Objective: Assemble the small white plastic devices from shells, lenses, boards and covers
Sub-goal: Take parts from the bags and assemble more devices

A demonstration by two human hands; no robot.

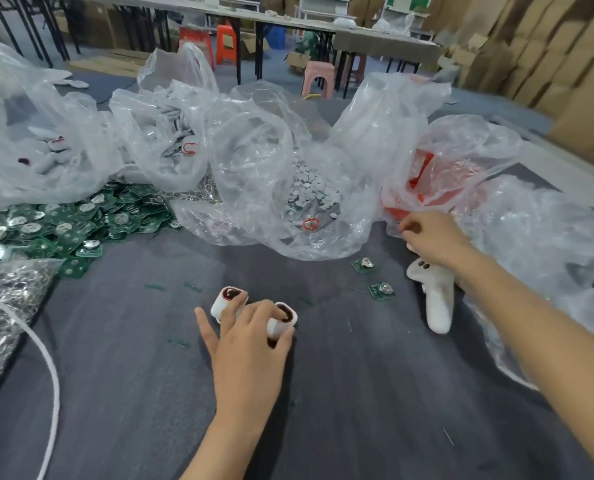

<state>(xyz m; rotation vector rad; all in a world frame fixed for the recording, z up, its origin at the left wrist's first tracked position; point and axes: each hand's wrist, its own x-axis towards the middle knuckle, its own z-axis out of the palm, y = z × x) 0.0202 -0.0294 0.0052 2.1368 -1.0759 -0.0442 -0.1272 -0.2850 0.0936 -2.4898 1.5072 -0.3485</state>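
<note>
Head view shows the left hand [250, 341] spread over two small white shells that stand on the grey surface [357, 393]. Its thumb and finger pinch the second shell [283, 322], and another finger rests on the first shell [223, 303]. Each shell has a dark red window on top.

The right hand [427, 237] reaches to the mouth of the red parts bag [437, 174]. Its fingers are curled, but I cannot tell if they hold anything.

To do this step well, I think the left hand should keep both shells standing and not let them tip. The right hand should pick just one part and not drag the thin bag along.

The middle bag [254, 150] holds lots of little grey round discs [309, 188]. Another bag [170, 133] holds white pieces. Green boards [63, 223] lie in a loose heap on the left. Two spare boards [363, 265] lie near the right hand. A few white pieces [434, 299] lie under the right wrist.
</note>
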